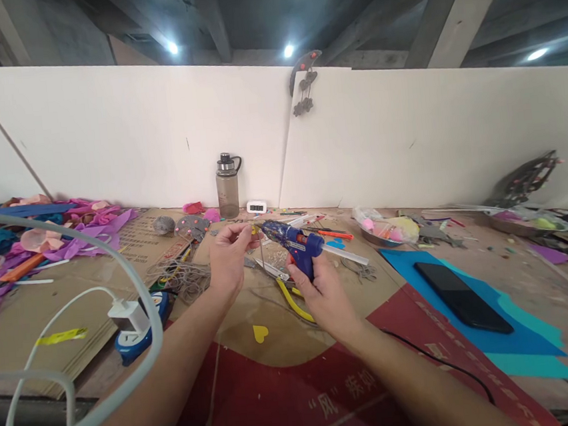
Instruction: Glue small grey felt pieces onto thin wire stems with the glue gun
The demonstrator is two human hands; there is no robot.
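My right hand (318,283) grips a blue glue gun (294,244), whose nozzle points left. A clear glue stick (351,255) sticks out of its back end. My left hand (231,258) pinches a small yellow piece (254,230) right by the nozzle, and a thin strand hangs below it. Under the gun lie yellow-handled pliers (294,302) on the cardboard. Nearer to me is a yellow paper heart (260,334).
A bottle (227,186) and a small white clock (256,207) stand by the white partition. A power strip (144,330) with a charger is at left. At right, a black phone (463,296) rests on blue sheets (527,340). Grey yarn (184,279) lies left of my left hand.
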